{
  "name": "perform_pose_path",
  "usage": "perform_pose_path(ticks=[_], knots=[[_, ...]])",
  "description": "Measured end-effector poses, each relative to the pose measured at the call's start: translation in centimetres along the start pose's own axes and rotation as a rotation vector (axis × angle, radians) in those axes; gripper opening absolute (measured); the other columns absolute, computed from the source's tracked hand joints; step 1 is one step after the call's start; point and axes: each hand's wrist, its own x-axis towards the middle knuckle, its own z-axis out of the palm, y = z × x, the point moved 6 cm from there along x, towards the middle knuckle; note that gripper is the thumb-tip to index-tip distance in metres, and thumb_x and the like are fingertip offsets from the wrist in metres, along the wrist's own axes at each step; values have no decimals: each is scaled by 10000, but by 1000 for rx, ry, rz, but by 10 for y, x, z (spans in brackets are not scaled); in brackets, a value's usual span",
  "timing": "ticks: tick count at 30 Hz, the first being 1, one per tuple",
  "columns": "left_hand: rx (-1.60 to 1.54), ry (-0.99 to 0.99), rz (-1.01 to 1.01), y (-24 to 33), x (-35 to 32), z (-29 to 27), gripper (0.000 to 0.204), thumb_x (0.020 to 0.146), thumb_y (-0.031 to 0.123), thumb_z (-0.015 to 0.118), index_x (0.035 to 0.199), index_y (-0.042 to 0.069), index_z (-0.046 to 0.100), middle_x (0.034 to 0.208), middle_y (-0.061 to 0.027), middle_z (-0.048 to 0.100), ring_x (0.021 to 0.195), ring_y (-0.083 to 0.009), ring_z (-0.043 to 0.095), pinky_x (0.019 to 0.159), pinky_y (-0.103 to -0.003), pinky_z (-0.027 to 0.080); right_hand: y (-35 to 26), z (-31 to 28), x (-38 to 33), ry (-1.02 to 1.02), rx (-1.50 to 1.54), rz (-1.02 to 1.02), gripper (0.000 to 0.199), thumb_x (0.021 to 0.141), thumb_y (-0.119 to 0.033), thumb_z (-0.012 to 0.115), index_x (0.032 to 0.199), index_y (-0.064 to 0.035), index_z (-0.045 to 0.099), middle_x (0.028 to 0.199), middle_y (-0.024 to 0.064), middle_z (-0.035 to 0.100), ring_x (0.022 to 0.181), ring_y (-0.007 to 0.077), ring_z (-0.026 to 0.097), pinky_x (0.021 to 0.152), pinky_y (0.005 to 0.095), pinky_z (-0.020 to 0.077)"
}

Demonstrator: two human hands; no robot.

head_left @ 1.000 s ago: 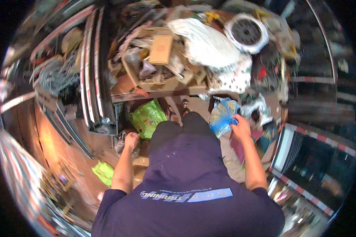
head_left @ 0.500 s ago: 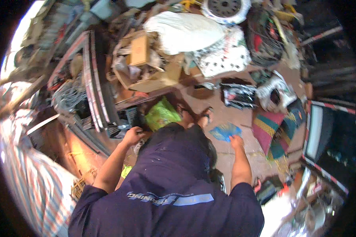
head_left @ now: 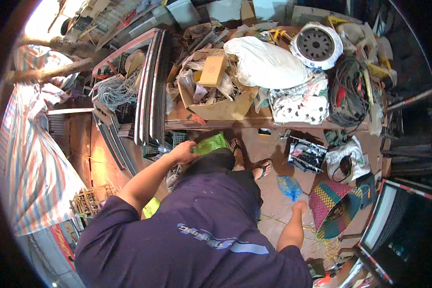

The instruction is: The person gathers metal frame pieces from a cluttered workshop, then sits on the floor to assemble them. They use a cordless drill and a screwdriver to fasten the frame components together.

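Observation:
My right hand [head_left: 300, 206] is closed on the gathered end of a crumpled blue plastic bag [head_left: 289, 187]. The bag hangs above the tiled floor, and its shadow falls beside it. My left hand [head_left: 183, 152] is out to the left with fingers curled, right by a lime-green bag [head_left: 212, 144] that lies near my sandalled feet. Whatever those fingers hold, if anything, cannot be made out. To the right of the blue bag stands a woven basket [head_left: 329, 206] in pink, yellow and green, tilted with its mouth toward the right.
Ahead, a low platform [head_left: 216, 126] bears an open cardboard box [head_left: 225, 109], white sacks [head_left: 269, 62] and coiled black cable [head_left: 348, 91]. A tray of dark parts [head_left: 306, 154] and a white sack [head_left: 348, 161] sit on the floor. Long frames [head_left: 151, 91] lean at the left; a framed panel [head_left: 393, 211] stands right.
My view has shifted, so the scene sits lower and the platform shows more fully. My left hand has come closer to the lime-green bag. The blue bag stays in my right hand.

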Motion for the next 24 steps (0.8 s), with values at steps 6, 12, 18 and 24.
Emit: perform_pose_path(ticks=[6,12,18,24], knots=[[-228,171,-124,-42,91,-34,632,814,391,830,1305,20,685,1267,-232,709,1222,-398,661,1087,-470,507,-31,-102,-18,117,786,53,176,917,-186,790,1015,-40,808,931,80,781,788,193,705,722,345,551],[-512,531,-312,-75,242,-121,998,698,549,901,1401,-61,540,1367,-294,614,1283,-407,611,1117,-481,487,-128,-192,-93,-18,1232,-57,257,937,-160,808,1130,-2,749,933,54,750,776,146,681,647,311,536],[-291,508,-545,-52,342,-174,1328,553,654,943,1516,-67,380,1477,-213,541,1359,-405,500,1156,-487,410,-221,-238,-157,-319,1170,-75,327,940,-133,817,1217,2,710,943,52,749,799,119,662,671,297,527],[-359,370,-551,-55,360,-181,1188,558,591,962,1409,-49,435,1394,-225,551,1364,-388,501,1170,-471,386,-288,-310,-164,-179,907,-73,328,961,-118,799,1252,-2,702,965,61,755,868,127,695,800,297,563]])
